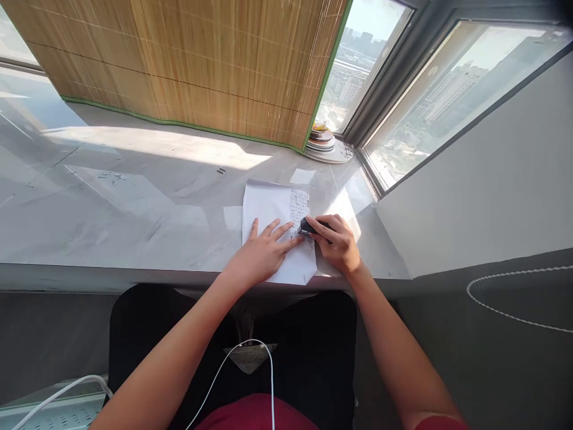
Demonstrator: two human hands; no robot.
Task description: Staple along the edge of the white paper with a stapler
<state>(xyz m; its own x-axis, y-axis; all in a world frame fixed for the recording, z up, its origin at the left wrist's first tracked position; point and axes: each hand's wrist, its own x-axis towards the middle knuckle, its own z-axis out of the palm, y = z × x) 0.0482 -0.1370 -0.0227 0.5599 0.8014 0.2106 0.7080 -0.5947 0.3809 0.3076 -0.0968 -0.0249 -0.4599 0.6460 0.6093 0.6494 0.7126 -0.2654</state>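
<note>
A white sheet of paper [267, 200] lies on the windowsill, its lower edge reaching the sill's front edge. Rows of small staple marks [299, 204] cover its upper right part. My left hand [259, 254] rests on the sheet with fingers spread, its fingertips close to the marked strip. In my right hand [338, 242] is a small black stapler [308, 226], gripped from the right. The stapler's nose sits over the paper's right side, beside my left fingertips. Whether its jaws are pressed together cannot be made out.
Two short staple strips [221, 171] lie behind the paper, and loose staples [114, 177] are scattered farther left. A bamboo blind [192, 65] hangs over the sill's back. Stacked plates [324, 146] stand in the window corner. A white cable [271, 376] loops across my lap.
</note>
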